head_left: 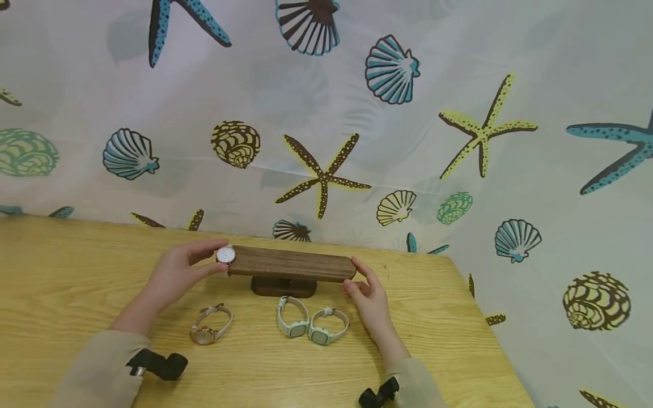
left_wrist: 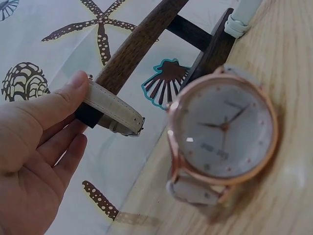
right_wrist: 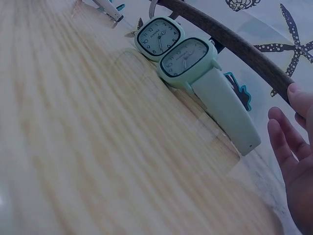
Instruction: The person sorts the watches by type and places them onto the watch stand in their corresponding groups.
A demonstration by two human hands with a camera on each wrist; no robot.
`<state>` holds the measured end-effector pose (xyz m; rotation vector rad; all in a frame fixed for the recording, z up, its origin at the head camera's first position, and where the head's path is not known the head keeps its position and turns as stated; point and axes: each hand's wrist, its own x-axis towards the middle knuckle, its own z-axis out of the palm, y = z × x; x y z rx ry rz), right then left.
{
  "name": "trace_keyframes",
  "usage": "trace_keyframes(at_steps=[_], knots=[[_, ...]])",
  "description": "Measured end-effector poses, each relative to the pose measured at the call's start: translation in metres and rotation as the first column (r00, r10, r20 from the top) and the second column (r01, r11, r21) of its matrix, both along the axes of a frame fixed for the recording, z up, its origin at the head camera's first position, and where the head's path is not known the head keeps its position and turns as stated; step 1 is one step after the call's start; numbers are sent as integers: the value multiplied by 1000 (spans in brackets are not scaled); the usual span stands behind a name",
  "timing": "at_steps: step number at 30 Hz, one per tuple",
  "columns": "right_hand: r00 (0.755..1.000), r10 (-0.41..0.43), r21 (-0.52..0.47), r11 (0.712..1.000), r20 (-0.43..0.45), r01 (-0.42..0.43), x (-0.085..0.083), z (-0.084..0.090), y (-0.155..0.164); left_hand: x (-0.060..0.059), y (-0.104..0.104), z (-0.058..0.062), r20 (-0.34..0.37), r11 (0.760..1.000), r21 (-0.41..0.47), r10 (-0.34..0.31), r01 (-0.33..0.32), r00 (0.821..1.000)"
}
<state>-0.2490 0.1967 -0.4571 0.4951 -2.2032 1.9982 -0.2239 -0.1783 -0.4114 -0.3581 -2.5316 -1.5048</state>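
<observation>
A dark wooden watch display stand (head_left: 293,264) with a long bar is on the table. Around the bar's left end loops a white-faced wristwatch (head_left: 225,254), its pale strap (left_wrist: 117,108) hanging below the bar in the left wrist view. My left hand (head_left: 176,273) pinches this watch at the bar end, thumb on one side and fingertips on the other. At the opposite end, my right hand (head_left: 372,300) grips the bar between thumb and fingers. The right wrist view cuts off part of that hand.
Nearer me lies a rose-gold wristwatch (head_left: 204,336) with a pale strap, on the left. Two mint-green watches, one (head_left: 297,328) touching the other (head_left: 320,336), lie before the stand. Behind the wooden table (head_left: 245,374) hangs a shell-and-starfish cloth (head_left: 316,96).
</observation>
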Motion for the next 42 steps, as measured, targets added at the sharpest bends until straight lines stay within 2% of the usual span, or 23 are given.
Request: trace_keyframes(at_steps=[9,19,28,38,42], knots=[[1000,6,13,1000,21,-7,1,3,1,-1,8,-1,-81,999,-35,-33,30,996],[1000,1,39,999,23,-2,14,24,-6,3,34,7,-196,973,-228,-20,-26,980],[1000,0,38,999,31,-1,15,25,-6,2,57,7,-233,964,-263,-28,-35,972],[999,-9,49,999,40,7,16,25,-5,-1,86,9,-182,970,-241,-28,-17,983],[999,-8,54,998,36,6,17,24,-6,1,93,11,-195,972,-233,-32,-14,980]])
